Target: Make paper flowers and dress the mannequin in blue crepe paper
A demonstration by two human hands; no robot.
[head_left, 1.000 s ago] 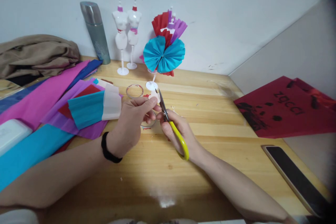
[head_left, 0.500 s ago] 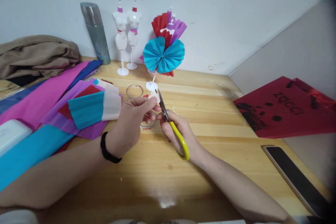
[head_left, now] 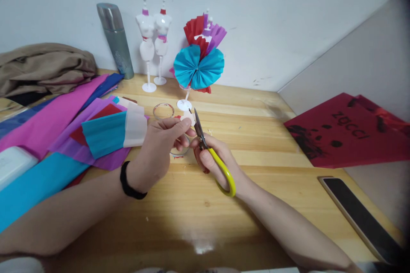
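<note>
- Pinched between thumb and fingers of left hand point(head_left: 156, 149): small white paper piece point(head_left: 186, 118), above table point(head_left: 198, 217).
- Clasped in right hand point(head_left: 224, 150): yellow-handled scissors point(head_left: 228, 173), blades parted at edge of piece.
- Beside left wrist: layered coloured sheets point(head_left: 107, 132).
- Behind: two white dummies point(head_left: 147, 49), blue fan point(head_left: 184, 68), bottle point(head_left: 120, 51).

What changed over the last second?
The scissors' yellow handle swung slightly right in the right hand; the blades look a little wider apart. Nothing was taken hold of or let go. The left hand still pinches the small white paper piece.
</note>
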